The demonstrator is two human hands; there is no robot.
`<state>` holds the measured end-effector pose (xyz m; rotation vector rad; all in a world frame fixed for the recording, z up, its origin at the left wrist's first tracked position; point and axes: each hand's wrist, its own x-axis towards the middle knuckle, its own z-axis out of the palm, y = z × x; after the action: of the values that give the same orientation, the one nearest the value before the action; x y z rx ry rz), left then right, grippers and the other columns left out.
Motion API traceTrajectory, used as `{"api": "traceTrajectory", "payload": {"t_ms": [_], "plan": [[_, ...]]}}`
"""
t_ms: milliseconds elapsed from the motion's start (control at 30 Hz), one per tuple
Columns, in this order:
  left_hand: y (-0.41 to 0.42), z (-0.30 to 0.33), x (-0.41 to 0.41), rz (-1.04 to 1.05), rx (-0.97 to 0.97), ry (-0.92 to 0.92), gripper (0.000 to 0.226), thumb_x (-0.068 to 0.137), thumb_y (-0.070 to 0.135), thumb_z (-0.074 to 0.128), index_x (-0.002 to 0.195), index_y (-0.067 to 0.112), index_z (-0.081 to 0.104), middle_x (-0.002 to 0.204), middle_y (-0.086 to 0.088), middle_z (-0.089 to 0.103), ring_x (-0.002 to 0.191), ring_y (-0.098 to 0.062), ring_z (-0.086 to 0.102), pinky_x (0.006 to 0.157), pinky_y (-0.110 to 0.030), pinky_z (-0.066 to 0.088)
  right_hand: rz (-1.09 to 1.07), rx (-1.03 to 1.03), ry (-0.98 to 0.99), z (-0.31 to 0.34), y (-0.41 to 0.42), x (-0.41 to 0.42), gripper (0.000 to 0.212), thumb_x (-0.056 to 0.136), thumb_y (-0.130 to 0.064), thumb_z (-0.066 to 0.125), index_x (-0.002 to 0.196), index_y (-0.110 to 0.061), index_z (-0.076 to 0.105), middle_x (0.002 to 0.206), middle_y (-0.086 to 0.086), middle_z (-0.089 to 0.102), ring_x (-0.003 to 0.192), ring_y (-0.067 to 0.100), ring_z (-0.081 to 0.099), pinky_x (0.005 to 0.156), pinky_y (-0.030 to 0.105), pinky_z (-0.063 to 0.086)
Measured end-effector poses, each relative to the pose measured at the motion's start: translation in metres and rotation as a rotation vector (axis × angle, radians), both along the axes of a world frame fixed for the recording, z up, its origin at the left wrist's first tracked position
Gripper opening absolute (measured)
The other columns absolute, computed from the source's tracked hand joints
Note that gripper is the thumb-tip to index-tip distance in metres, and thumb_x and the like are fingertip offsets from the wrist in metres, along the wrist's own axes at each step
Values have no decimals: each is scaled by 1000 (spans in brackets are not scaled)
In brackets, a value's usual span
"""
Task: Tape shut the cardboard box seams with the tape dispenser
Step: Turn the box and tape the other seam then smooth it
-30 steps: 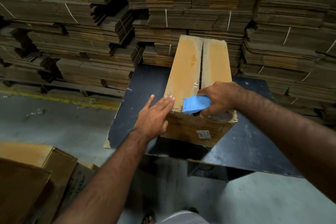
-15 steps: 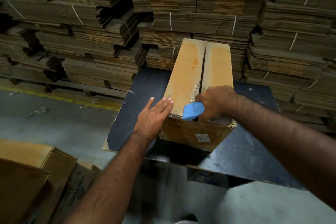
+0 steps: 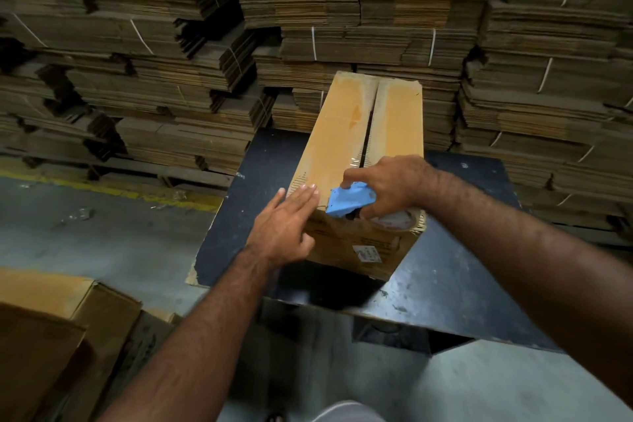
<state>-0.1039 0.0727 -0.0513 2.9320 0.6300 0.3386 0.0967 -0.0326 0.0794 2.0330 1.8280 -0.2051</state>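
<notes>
on the dark table (image 3: 455,284), at frame centre: one cardboard box (image 3: 346,134), long axis running toward 12 o'clock, centre seam (image 3: 371,120) gaping between two top flaps. one blue tape dispenser (image 3: 347,199) at the box's 6 o'clock end, gripped by the right hand (image 3: 387,187). left hand (image 3: 286,224) flat, fingers straight, touching the box's 7 o'clock corner. one small label (image 3: 367,253) on the near face, unreadable. strapped flat cardboard stacks (image 3: 359,24) from 9 to 3 o'clock; more boxes (image 3: 61,319) at 8 o'clock.
</notes>
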Motion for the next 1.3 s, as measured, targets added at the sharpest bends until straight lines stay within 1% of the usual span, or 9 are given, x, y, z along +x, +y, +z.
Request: {"api": "traceTrajectory", "payload": {"t_ms": [200,333,467,567,667,900,1100,1167,1300], "plan": [[3,5,1,13,0,60,92,71,36,50,158,21,26,166,6,21,152,-6,15,126,-42,2,-36,-40,-56,15,-40,32,60,80,-74,56,130,-51,35,106,-5,62,86,17,55,69,33,51],[-2,7,2,39,22,79,93,72,40,50,159,18,25,167,2,20,153,-8,15,126,-43,-1,-16,-49,-81,4,-31,20,59,78,-69,61,129,-48,39,102,-7,61,85,16,55,77,39,55],[-20,18,20,52,-32,138,96,78,48,50,160,14,14,168,-2,11,155,-14,6,126,-44,-4,-55,-73,-68,0,-35,25,61,79,-68,61,131,-48,37,112,-6,63,87,15,53,79,41,55],[-45,19,43,-29,-90,170,99,84,45,58,161,15,4,169,-4,1,155,-16,-1,125,-39,-7,-55,-70,-72,-3,-37,24,61,80,-68,59,132,-48,36,107,-7,62,87,15,55,76,40,55],[-52,18,49,-37,-114,149,98,84,42,60,161,13,6,169,-5,2,155,-17,1,125,-36,-5,-61,-61,-78,-2,-38,24,60,81,-68,59,132,-48,36,105,-7,61,86,16,56,74,38,55],[-41,12,40,-96,-53,155,101,79,33,61,161,17,5,169,-2,2,155,-15,3,126,-40,8,-31,2,-50,-1,-48,30,63,81,-71,57,135,-48,35,110,-6,64,84,15,54,67,33,52],[-37,14,42,-97,-69,140,98,80,34,61,161,20,9,169,1,6,154,-13,7,126,-35,6,-91,9,-82,9,-91,51,66,79,-80,51,136,-51,32,107,-6,62,89,17,60,65,30,48],[-39,17,43,-85,-71,156,98,81,37,61,161,20,6,169,1,4,154,-13,5,126,-35,5,-94,13,-94,1,-90,49,65,79,-79,53,134,-52,33,111,-6,65,90,17,62,66,31,48],[-48,18,47,-102,-82,177,103,81,41,60,161,17,-1,169,-1,-6,154,-14,-4,126,-39,0,-86,9,-57,-4,-79,47,58,80,-71,59,129,-49,38,104,-9,63,81,13,56,71,34,52]]}}
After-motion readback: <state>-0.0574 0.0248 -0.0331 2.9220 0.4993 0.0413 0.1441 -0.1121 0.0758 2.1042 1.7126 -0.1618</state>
